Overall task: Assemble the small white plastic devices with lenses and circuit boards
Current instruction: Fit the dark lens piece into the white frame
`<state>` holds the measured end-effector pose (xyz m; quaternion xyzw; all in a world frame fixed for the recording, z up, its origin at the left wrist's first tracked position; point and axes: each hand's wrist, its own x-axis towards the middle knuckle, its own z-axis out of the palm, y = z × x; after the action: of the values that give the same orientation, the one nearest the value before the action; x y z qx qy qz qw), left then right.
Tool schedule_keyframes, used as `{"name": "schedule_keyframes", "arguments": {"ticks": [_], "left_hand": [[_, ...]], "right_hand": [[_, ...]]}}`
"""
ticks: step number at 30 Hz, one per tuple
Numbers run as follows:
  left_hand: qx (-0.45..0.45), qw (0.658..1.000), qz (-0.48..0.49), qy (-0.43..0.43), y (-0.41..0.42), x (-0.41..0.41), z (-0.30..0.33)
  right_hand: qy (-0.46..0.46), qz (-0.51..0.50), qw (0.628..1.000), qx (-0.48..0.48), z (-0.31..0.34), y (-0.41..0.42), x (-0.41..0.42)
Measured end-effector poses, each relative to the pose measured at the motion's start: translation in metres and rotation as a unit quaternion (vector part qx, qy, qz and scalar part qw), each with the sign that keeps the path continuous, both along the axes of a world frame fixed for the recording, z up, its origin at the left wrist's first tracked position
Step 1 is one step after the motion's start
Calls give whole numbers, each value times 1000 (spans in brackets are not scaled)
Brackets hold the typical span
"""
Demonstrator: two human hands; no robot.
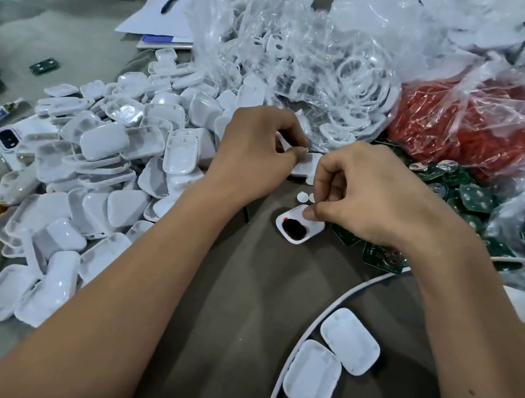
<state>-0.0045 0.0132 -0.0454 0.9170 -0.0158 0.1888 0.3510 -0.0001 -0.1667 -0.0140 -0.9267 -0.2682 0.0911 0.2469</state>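
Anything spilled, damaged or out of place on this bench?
One thing: the small white plastic tray beneath the right hand holds a dark red-black blob with red smears on its rim, unlike the clean white plastic shells heaped at left. A single green circuit board lies apart, far left.

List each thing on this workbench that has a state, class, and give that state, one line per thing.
Left hand: fingers curled, pinching a white shell piece.
Right hand: fingers curled; what it holds is hidden.
White tray: open side up, dark blob inside.
Two white shells: lying side by side, touching.
Pen: lying on paper.
Bag of red parts: lying bunched, contents showing.
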Motion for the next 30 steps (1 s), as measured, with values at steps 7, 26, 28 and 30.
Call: {"name": "schedule_keyframes", "arguments": {"ticks": [7, 26, 28, 30], "left_hand": [[5, 1000, 3, -7, -4, -1, 2], [-62, 988, -114, 85, 10, -17, 26], [-68, 976, -158, 133, 14, -21, 32], [-68, 960, -189, 195, 18, -24, 37]], "right_hand": [[10, 32, 998, 48, -2, -8, 7], [76, 97, 989, 86, -3, -6, 10], [82, 102, 988, 78, -3, -6, 11], [83, 108, 989, 67, -4, -5, 11]]}}
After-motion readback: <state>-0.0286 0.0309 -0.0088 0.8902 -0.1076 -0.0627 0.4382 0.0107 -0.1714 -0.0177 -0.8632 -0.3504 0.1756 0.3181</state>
